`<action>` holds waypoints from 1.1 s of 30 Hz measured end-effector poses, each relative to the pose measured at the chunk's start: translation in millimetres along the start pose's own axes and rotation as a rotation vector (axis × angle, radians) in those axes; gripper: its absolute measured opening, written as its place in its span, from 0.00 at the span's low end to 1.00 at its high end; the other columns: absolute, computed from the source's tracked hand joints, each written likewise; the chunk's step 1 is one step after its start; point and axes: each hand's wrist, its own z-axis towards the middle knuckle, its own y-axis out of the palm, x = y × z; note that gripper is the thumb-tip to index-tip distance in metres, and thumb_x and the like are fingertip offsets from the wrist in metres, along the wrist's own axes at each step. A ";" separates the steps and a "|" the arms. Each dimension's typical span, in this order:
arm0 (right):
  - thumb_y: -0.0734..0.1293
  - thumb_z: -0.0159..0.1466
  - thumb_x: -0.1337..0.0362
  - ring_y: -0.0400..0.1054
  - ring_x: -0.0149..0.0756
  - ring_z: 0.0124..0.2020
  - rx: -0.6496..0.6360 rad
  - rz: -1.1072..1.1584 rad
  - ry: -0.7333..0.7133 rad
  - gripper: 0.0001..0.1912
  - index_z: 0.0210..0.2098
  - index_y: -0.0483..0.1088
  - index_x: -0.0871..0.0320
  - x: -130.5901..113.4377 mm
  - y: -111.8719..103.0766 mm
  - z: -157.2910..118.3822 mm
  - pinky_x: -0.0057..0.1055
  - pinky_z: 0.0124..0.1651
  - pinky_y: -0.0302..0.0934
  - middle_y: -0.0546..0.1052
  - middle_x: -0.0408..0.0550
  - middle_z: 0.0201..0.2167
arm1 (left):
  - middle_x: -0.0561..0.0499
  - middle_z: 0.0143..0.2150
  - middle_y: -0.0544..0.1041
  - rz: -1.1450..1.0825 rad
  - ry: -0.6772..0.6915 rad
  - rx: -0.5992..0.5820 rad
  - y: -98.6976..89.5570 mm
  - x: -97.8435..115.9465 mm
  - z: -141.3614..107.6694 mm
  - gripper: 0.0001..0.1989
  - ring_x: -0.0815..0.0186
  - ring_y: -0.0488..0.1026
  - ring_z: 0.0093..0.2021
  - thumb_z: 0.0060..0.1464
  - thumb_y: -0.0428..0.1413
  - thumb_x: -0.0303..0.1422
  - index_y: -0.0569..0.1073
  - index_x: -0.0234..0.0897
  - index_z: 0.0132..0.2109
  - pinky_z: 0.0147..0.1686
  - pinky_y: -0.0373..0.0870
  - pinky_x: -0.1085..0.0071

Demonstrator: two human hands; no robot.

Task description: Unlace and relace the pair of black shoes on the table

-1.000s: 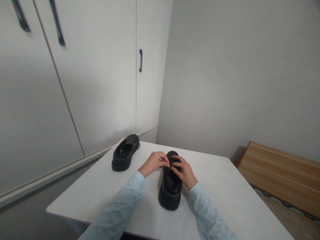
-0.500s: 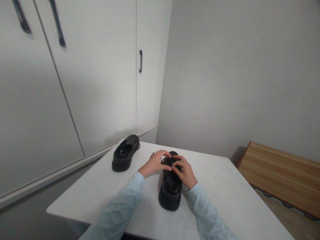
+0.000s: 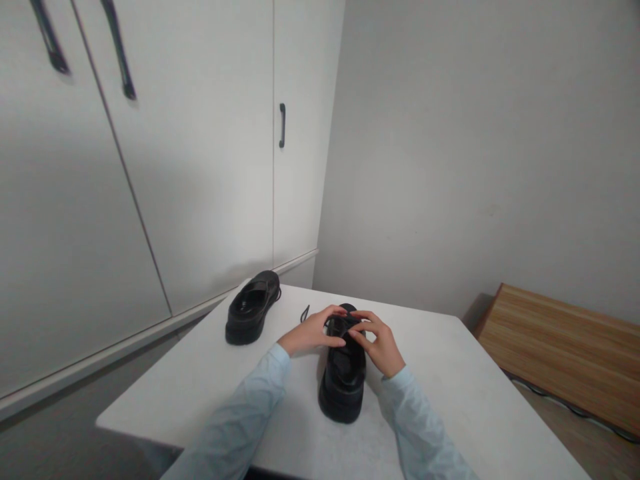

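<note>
A black shoe (image 3: 343, 383) rests on the white table (image 3: 430, 413), its toe pointing away from me. Over its laces (image 3: 340, 325), my left hand (image 3: 316, 330) curves in from the left, thumb and fingers apart at the tips, touching the upper. From the right, my right hand (image 3: 376, 339) has its fingers bent over the same laces, thumb near the forefinger, apparently pinching a lace. A lace loop (image 3: 305, 313) sticks out left of my left hand. The second black shoe (image 3: 251, 308) stands at the table's far left.
White cabinet doors (image 3: 210, 167) with dark handles rise behind the table on the left. A grey wall (image 3: 450, 147) stands behind. At the right is a wooden board (image 3: 570, 353) with a cable along its lower edge.
My right hand has shifted slightly right, its thumb farther from my left hand. More of the lace loop shows left of my left hand. The view has moved a little.
</note>
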 end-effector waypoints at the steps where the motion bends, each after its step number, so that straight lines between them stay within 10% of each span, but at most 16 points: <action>1: 0.67 0.58 0.61 0.67 0.42 0.47 0.007 0.022 0.002 0.07 0.26 0.75 0.55 -0.2 -2.0 0.2 0.42 0.52 0.58 0.74 0.51 0.43 | 0.45 0.55 0.67 -0.004 0.003 -0.002 -0.3 1.1 -0.1 0.32 0.60 0.64 0.56 0.42 0.63 0.36 0.63 0.39 0.55 0.56 0.58 0.64; 15: 0.64 0.60 0.51 0.73 0.34 0.28 0.035 0.670 0.221 0.15 0.26 0.64 0.56 -1.4 -18.3 -0.5 0.42 0.46 0.66 0.76 0.50 0.41 | 0.44 0.55 0.67 0.013 -0.008 -0.021 -1.0 -0.4 -0.3 0.31 0.60 0.64 0.56 0.43 0.63 0.36 0.64 0.39 0.55 0.57 0.57 0.62; 24: 0.65 0.58 0.48 0.66 0.30 0.17 -0.048 0.626 0.299 0.18 0.27 0.69 0.57 1.5 -26.7 -1.6 0.38 0.33 0.70 0.72 0.43 0.22 | 0.45 0.53 0.68 0.064 0.004 -0.002 -1.3 1.6 -0.9 0.29 0.60 0.64 0.55 0.44 0.62 0.34 0.65 0.39 0.54 0.56 0.57 0.63; 33: 0.67 0.56 0.49 0.66 0.27 0.15 -0.263 0.584 0.396 0.18 0.25 0.67 0.59 5.4 -42.2 -3.9 0.33 0.29 0.69 0.72 0.41 0.22 | 0.47 0.52 0.69 0.091 -0.010 0.007 -0.5 0.5 -1.2 0.27 0.61 0.66 0.52 0.43 0.62 0.35 0.65 0.39 0.52 0.54 0.59 0.65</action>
